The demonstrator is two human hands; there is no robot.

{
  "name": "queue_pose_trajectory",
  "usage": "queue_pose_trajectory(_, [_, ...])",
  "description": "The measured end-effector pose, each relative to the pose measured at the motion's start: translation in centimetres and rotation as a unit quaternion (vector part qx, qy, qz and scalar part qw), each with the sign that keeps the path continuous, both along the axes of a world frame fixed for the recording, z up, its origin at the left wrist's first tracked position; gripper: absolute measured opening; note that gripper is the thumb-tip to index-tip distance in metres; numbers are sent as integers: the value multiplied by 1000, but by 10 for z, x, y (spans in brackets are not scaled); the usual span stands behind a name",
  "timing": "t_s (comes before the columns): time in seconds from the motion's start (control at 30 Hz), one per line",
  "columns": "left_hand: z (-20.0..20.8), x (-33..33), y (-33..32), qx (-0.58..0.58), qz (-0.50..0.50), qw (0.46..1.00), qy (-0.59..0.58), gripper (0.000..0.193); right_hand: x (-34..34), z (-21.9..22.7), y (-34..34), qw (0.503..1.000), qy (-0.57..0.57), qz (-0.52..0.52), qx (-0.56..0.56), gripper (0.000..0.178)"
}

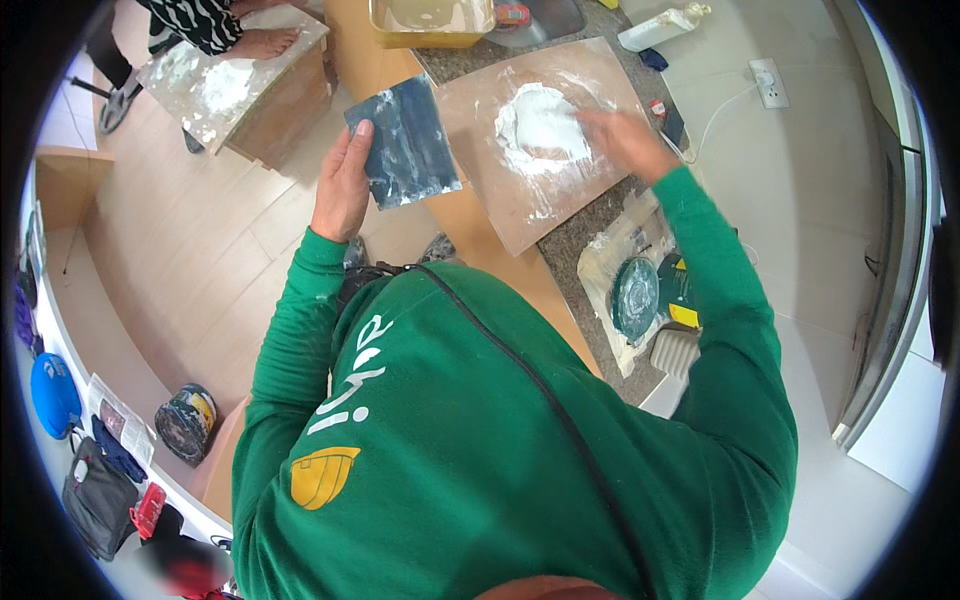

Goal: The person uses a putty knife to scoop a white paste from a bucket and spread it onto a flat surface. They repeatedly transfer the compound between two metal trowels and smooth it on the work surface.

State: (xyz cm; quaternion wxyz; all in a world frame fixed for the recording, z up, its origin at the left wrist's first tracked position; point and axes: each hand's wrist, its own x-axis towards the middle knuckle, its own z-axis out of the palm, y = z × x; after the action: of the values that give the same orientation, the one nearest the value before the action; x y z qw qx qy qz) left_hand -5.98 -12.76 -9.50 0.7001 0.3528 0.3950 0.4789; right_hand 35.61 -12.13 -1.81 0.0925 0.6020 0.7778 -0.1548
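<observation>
My left hand grips the near left edge of a dark flat rectangular plate streaked with white, thumb on top. The plate is tilted beside a larger brown board lying on the counter. A thick mound of wet white paste is spread on that board. Over the mound's right side is my right hand, fingers closed together and pointing into the paste. They are slightly blurred, and whatever they may hold cannot be made out.
A yellowish tub stands beyond the board. A white bottle lies at the back right. Nearer on the speckled counter sits a smeared green round lid. Someone's bare foot rests on a splattered box; a dark bucket is at lower left.
</observation>
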Motion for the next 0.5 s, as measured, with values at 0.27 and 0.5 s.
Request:
queue_pose_trajectory(0.27, [12,0,-2,-8,15,999,48,46,2,5,14,991,33,47,-118,34])
queue_pose_trajectory(0.5, [-22,1,4,-12,-35,999,6,45,-18,-62,-44,984,107,-18,139,46])
